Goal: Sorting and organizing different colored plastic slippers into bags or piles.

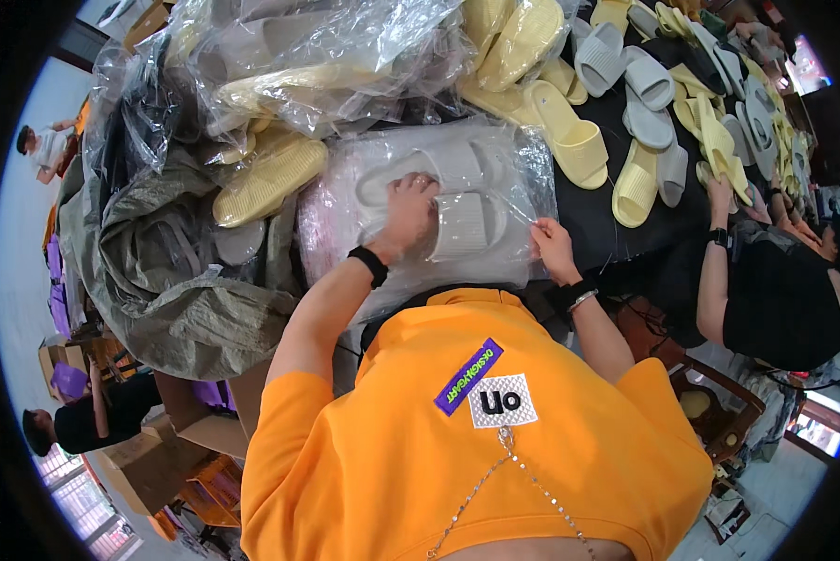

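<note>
A pair of pale grey slippers (466, 201) lies in a clear plastic bag (523, 159) on the dark table, right in front of my orange shirt. My left hand (410, 213), with a black wristband, rests on the slippers, its fingers curled over the near one. My right hand (551, 245), with a bracelet at the wrist, pinches the bag's right edge.
Loose yellow slippers (569, 136) and grey slippers (644, 89) cover the table's far right. Crumpled clear bags (326, 56) and an olive sack (172, 290) are heaped at left. A co-worker in black (780, 299) handles yellow slippers at right. Cardboard boxes (153, 458) stand lower left.
</note>
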The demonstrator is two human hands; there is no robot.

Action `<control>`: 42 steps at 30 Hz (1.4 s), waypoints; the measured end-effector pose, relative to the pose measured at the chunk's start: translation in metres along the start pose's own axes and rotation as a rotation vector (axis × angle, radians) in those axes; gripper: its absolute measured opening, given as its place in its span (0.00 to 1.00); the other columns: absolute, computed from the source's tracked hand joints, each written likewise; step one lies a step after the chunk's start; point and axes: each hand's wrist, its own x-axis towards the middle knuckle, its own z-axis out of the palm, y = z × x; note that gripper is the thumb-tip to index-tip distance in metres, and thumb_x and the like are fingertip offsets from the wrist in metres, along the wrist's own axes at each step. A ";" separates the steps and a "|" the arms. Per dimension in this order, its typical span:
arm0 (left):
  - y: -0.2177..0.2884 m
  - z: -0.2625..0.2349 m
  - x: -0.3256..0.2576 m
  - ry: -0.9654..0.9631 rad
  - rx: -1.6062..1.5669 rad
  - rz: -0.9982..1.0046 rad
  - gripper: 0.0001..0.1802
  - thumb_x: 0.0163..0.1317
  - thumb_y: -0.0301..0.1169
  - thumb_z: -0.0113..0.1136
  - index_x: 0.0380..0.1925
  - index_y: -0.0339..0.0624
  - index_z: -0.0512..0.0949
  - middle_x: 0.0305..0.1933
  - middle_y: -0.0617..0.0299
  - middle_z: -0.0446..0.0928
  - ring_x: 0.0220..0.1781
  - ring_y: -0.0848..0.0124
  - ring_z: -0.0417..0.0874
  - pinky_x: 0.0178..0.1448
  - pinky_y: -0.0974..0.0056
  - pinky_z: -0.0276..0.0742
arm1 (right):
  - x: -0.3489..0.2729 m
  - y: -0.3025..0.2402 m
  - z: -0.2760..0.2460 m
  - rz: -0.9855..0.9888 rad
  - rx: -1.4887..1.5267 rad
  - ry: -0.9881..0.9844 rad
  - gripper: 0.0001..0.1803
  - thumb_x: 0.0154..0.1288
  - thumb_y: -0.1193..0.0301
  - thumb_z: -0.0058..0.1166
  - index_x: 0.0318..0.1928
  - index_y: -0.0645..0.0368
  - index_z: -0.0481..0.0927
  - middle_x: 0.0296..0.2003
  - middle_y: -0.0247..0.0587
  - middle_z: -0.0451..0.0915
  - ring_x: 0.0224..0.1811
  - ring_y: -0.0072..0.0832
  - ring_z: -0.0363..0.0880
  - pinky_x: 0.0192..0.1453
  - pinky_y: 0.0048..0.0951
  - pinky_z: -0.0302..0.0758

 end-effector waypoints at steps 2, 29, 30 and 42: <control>-0.013 -0.014 -0.008 0.032 0.020 -0.003 0.18 0.43 0.28 0.54 0.39 0.46 0.72 0.46 0.61 0.70 0.55 0.61 0.66 0.54 0.53 0.59 | -0.009 -0.003 0.002 -0.036 0.002 0.020 0.13 0.59 0.74 0.50 0.45 0.63 0.70 0.21 0.33 0.74 0.19 0.17 0.70 0.22 0.21 0.68; -0.047 -0.025 -0.046 -0.128 0.001 -0.079 0.20 0.41 0.22 0.50 0.38 0.47 0.73 0.50 0.61 0.68 0.55 0.57 0.65 0.54 0.51 0.59 | 0.139 -0.110 0.004 -0.135 -0.377 -0.327 0.14 0.53 0.64 0.57 0.33 0.63 0.79 0.25 0.33 0.77 0.26 0.21 0.72 0.32 0.23 0.69; -0.047 -0.025 -0.045 -0.128 -0.010 -0.078 0.20 0.41 0.22 0.50 0.38 0.47 0.73 0.50 0.60 0.68 0.56 0.57 0.65 0.54 0.51 0.59 | 0.140 -0.110 0.002 -0.091 -0.411 -0.371 0.14 0.53 0.64 0.57 0.33 0.63 0.79 0.24 0.31 0.77 0.26 0.20 0.72 0.31 0.23 0.69; -0.052 -0.012 -0.050 -0.071 -0.040 -0.072 0.19 0.40 0.22 0.51 0.38 0.48 0.72 0.52 0.62 0.67 0.58 0.58 0.63 0.55 0.50 0.57 | 0.161 -0.093 0.016 -0.428 -0.295 0.065 0.12 0.55 0.66 0.55 0.35 0.61 0.75 0.26 0.38 0.77 0.28 0.24 0.73 0.31 0.25 0.69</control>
